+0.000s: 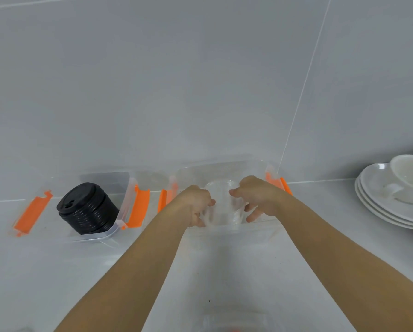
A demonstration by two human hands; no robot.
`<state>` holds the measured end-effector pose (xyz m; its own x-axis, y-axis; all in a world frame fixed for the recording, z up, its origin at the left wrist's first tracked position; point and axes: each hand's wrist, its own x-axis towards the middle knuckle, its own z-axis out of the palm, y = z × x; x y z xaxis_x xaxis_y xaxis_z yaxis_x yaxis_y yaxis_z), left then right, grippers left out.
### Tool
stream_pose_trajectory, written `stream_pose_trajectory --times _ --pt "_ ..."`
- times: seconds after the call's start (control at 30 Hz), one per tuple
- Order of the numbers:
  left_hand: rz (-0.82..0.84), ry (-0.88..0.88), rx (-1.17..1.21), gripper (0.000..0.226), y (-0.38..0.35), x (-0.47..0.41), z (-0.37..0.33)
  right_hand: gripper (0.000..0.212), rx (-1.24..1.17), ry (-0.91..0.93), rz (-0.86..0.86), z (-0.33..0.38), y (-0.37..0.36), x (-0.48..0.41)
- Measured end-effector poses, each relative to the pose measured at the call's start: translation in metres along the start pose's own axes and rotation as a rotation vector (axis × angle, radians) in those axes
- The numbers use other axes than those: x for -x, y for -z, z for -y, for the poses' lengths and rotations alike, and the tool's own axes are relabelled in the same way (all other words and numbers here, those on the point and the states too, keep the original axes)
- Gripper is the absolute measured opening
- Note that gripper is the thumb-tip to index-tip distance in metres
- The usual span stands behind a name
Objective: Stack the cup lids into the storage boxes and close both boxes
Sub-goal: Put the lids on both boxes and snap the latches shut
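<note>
Wall: pale grey tile, filling the view from 9 through 12 to 3 o'clock.
Counter: white, running under both forearms toward 6 o'clock.
Right storage box: clear, open-topped, near the centre against the wall, with both hands reaching into it.
Left storage box: clear, open, at 9 o'clock of the right one, just beside it.
Plates: white, stacked at 3 o'clock, with a white cup on top.
Black cup lids: one nested stack, leaning, inside the left box.
Clear cup lids: a stack inside the right box, between the two hands.
Left hand: fingers curled round the clear stack's 9 o'clock side.
Right hand: thumb and part-spread fingers gripping its 3 o'clock side.
Orange latches: hanging open at the box ends.
</note>
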<state>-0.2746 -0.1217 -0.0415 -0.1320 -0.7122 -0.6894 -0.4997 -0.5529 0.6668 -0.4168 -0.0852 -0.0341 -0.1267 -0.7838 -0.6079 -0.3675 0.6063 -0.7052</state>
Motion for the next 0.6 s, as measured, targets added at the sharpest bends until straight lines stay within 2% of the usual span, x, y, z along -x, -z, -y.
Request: stream_pose_trajectory --times 0.17,0.37,0.6 --pt "0.035 -0.017 0.053 0.030 -0.002 0.002 0.001 0.032 0.039 0.006 0.001 -0.001 0.002 0.000" --pt "-0.017 -0.030 0.099 0.035 -0.004 -0.004 0.003 0.033 0.022 0.009 0.022 -0.002 0.003 0.000" --pt "-0.020 -0.021 0.132 0.026 0.001 -0.009 0.006 0.035 0.021 0.015 0.028 -0.002 0.002 0.000"
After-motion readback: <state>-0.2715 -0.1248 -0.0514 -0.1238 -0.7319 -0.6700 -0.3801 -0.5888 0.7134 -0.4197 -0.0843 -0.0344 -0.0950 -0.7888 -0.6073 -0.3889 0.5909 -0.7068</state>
